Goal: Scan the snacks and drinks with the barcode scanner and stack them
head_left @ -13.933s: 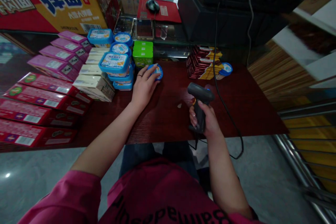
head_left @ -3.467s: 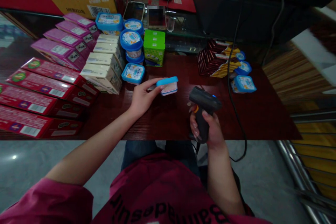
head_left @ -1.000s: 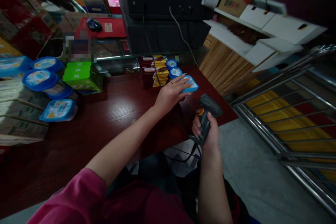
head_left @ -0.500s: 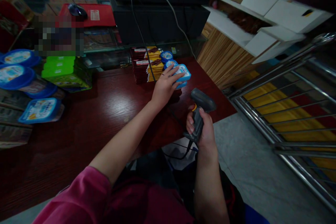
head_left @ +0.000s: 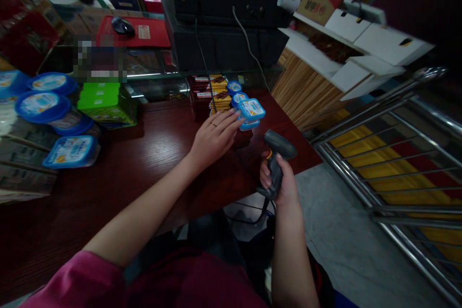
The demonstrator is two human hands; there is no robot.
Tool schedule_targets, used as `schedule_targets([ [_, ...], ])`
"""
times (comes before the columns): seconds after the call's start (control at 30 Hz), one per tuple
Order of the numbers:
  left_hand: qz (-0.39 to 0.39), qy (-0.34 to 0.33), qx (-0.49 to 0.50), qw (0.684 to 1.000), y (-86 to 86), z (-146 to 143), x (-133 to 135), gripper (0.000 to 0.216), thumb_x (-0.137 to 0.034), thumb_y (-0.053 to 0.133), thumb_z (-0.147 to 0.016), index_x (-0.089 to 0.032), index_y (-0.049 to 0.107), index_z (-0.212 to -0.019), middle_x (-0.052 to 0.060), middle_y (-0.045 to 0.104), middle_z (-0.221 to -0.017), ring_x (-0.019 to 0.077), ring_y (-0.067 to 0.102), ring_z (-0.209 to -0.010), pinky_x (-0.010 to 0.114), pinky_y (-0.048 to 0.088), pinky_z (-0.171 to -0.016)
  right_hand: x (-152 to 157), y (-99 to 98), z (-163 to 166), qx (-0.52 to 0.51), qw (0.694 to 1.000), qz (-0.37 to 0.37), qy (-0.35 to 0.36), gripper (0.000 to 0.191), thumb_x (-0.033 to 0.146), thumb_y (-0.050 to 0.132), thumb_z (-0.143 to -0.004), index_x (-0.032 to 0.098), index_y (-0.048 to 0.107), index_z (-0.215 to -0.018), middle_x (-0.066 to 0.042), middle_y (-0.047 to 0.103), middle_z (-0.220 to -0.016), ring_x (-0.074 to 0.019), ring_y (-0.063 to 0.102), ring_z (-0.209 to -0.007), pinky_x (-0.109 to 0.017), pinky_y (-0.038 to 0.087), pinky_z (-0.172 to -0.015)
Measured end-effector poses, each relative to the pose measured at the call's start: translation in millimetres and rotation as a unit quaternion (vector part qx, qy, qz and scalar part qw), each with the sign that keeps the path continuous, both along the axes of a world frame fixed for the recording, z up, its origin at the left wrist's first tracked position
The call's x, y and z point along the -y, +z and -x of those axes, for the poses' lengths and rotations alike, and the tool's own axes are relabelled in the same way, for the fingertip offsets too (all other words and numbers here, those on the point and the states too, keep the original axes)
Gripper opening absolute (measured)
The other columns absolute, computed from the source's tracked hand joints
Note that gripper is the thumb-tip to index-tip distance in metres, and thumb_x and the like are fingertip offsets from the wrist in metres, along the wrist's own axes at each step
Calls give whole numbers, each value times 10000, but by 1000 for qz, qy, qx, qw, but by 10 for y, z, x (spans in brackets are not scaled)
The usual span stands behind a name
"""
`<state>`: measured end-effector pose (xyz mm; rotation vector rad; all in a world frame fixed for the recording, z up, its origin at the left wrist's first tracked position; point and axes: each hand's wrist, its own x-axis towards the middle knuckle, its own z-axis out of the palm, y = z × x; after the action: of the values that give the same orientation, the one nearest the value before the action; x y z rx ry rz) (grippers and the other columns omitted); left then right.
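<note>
My left hand (head_left: 215, 135) is stretched out over the dark red wooden counter (head_left: 155, 139), fingers extended and holding nothing. Its fingertips reach the near left side of a blue-lidded rectangular tub (head_left: 251, 109); whether they touch it I cannot tell. That tub sits on another blue-lidded tub, with two round blue-lidded tubs (head_left: 234, 87) behind. To their left are stacks of brown and yellow packets (head_left: 218, 92). In my right hand (head_left: 279, 178) is a grey barcode scanner (head_left: 276, 154), its handle wrapped by my fingers and its cable hanging below.
Blue-lidded tubs (head_left: 70, 150) and a green box (head_left: 104, 103) stand at the left. Black equipment (head_left: 231, 45) with hanging cables is behind the packets. A metal rack (head_left: 346, 168) stands at the right. A mouse (head_left: 122, 26) lies on a red mat at the back left.
My left hand has drawn back left from the top of the rectangular tub, which stays in place. My right hand still holds the scanner. The camera view has shifted slightly.
</note>
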<state>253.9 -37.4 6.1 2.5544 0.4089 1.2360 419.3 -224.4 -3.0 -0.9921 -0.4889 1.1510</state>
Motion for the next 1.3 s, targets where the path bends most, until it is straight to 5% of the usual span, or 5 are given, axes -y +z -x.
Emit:
schedule_targets([
  [0.27,19,141,-36,989,-72,1751,108,517,-204,695,-913,-422,727,-1380,0,743,-1425,326,668,-1387,632,379,-1306,-73,279,558,-8,997,-18,81,312,497,763,-939,214,690,-1050,69,596,-611,-71,444,-354,-159,419,-326],
  [0.5,13,310,-41,950,-60,2472,182,539,-230,654,-942,-329,654,-1472,57,679,-1523,333,577,-1481,584,326,-1311,-431,252,1450,-8,980,31,198,336,482,847,-857,197,697,-951,63,601,-580,-70,461,-352,-152,412,-316],
  [0.73,107,397,-68,909,-132,2735,120,636,-303,677,-921,-195,581,-1540,181,513,-1665,430,376,-1608,649,242,-1320,-555,117,1913,-23,966,39,254,340,484,823,-876,175,734,-984,56,599,-591,-68,461,-356,-153,415,-318],
  [1.0,137,391,-82,907,-199,2758,51,499,-208,566,-1001,-233,643,-1493,140,631,-1566,387,476,-1557,683,187,-1332,-535,78,1881,-54,973,21,225,281,447,804,-907,189,736,-994,55,606,-585,-67,460,-343,-153,435,-326],
  [1.3,266,249,69,929,-159,2561,155,396,-444,642,-1034,-227,751,-1347,77,778,-1364,261,730,-1260,414,548,-1147,-506,45,1891,-40,971,21,234,307,462,807,-912,179,732,-1005,48,625,-597,-70,485,-351,-151,434,-327],
])
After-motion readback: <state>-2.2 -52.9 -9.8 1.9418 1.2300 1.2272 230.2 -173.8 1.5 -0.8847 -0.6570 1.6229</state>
